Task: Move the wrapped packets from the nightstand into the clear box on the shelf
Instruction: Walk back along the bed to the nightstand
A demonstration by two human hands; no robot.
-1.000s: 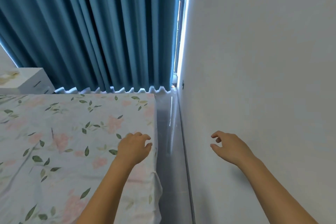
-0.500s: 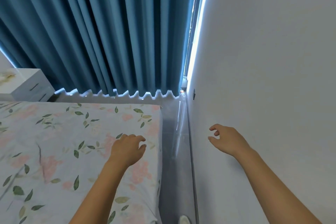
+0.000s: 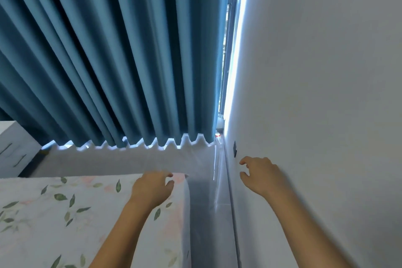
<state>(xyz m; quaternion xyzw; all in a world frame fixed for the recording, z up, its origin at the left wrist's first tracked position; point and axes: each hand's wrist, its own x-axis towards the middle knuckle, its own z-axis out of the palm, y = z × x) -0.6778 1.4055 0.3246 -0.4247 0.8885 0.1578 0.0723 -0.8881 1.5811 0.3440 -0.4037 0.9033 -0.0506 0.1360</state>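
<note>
Both empty, fingers loosely curled, left hand [image 3: 152, 189] over bed [image 3: 54, 213] corner and right hand [image 3: 260, 177] by wall [image 3: 326, 93], probably walking toward nightstand [image 3: 15, 148], far left.

The bed [image 3: 65, 213], under a floral leaf-print sheet, fills the lower left. Over its far right corner hangs the left hand [image 3: 152, 189], fingers loosely curled and holding nothing. Right of the bed, past a strip of grey floor [image 3: 208, 213], the right hand [image 3: 261, 177] (also empty, fingers loosely bent) hovers near the white wall [image 3: 326, 93]. Beyond the bed hang blue curtains [image 3: 119, 50]; a white nightstand [image 3: 15, 148] stands off its far left.
</note>
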